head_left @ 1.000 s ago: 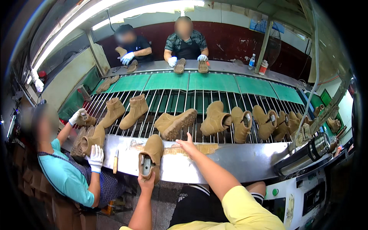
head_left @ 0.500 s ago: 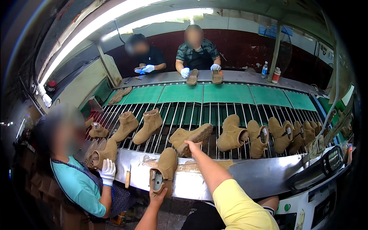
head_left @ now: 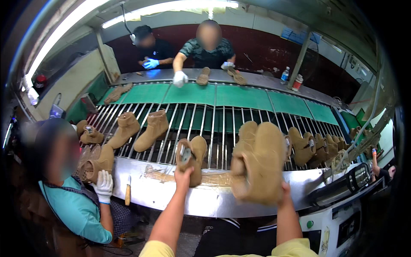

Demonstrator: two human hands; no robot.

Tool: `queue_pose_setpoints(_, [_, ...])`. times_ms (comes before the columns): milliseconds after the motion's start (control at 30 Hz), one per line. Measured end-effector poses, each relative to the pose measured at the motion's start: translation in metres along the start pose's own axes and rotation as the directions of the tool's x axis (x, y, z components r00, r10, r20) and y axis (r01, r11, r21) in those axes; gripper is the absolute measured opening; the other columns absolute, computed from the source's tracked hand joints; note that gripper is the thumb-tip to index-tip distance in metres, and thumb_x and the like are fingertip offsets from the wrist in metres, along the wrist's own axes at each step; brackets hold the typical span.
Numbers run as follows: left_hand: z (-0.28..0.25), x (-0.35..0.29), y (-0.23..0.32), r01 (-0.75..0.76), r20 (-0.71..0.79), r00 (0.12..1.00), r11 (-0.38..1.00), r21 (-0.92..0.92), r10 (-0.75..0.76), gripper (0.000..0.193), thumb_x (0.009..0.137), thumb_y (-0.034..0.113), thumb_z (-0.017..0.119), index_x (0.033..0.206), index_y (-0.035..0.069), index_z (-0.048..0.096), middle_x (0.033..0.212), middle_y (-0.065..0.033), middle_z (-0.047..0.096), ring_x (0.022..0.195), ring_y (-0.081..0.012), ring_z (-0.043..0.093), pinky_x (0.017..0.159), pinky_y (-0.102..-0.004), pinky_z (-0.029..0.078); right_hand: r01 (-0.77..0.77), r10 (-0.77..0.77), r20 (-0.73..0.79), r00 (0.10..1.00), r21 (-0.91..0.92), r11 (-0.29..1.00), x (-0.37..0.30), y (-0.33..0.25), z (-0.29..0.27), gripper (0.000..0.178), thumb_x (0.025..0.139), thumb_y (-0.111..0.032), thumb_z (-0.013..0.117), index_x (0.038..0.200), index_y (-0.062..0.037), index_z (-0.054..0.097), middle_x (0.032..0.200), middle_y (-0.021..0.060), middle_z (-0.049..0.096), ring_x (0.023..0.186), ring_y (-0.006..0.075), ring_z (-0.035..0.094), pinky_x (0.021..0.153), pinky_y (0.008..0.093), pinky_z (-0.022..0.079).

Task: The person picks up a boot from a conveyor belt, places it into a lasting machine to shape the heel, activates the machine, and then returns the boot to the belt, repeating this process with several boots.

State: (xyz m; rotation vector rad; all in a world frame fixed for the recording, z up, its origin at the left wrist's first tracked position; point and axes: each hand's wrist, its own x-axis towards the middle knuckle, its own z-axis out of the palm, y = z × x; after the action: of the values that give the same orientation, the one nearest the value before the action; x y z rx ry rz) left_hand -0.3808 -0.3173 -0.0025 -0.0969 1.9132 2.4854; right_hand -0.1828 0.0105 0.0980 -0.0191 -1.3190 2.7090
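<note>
Item: two tan boots above the steel ledge (head_left: pixel 171 192). Your left hand (head_left: pixel 183 174) clamped one boot (head_left: pixel 192 158); your right hand (head_left: pixel 283 190) gripped a lifted boot (head_left: pixel 259 162), sole outward, apparently for inspection.

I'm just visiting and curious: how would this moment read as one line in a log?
left hand: grips tan boot | right hand: lifts second tan boot | setting: roller conveyor, metal ledge

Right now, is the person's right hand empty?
No: the right hand grips a tan boot, lifted above the metal ledge.
</note>
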Motion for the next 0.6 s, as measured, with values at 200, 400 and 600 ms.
queue_pose_setpoints(200, [0.076,0.082,-0.045,-0.191,0.012,0.980,0.931,0.310,0.197,0.054,0.071,0.009,0.070,0.122,0.005,0.053,0.107,-0.0107,0.064,0.097,-0.0227,0.061,0.084,-0.0329,0.047,0.215,-0.211,-0.073,0.975,0.063,0.975,-0.145,-0.054,0.017,0.077,0.077,-0.039,0.062,0.139,-0.0001,0.037,0.136,0.0168,0.047,0.121,0.0305,0.050,0.102,0.0419,0.041])
queue_pose_setpoints(400, [0.102,0.100,-0.066,-0.280,0.277,0.948,0.827,0.488,0.157,0.073,0.071,0.008,0.075,0.136,0.007,0.041,0.120,-0.0119,0.056,0.107,-0.0230,0.056,0.092,-0.0349,0.044,0.418,-0.378,-0.244,0.893,0.136,0.898,-0.221,-0.058,0.008,0.076,0.076,-0.038,0.062,0.138,-0.0002,0.038,0.137,0.0171,0.047,0.120,0.0316,0.050,0.101,0.0432,0.042])
queue_pose_setpoints(600, [0.090,0.048,-0.086,-0.452,0.283,0.890,0.776,0.439,0.358,0.056,0.080,0.009,0.068,0.130,0.002,0.045,0.117,-0.0143,0.057,0.107,-0.0243,0.056,0.093,-0.0344,0.044,0.588,-0.506,-0.312,0.804,0.296,0.752,-0.266,-0.067,-0.008,0.075,0.075,-0.037,0.062,0.137,-0.0003,0.040,0.137,0.0174,0.047,0.119,0.0327,0.051,0.101,0.0445,0.042])
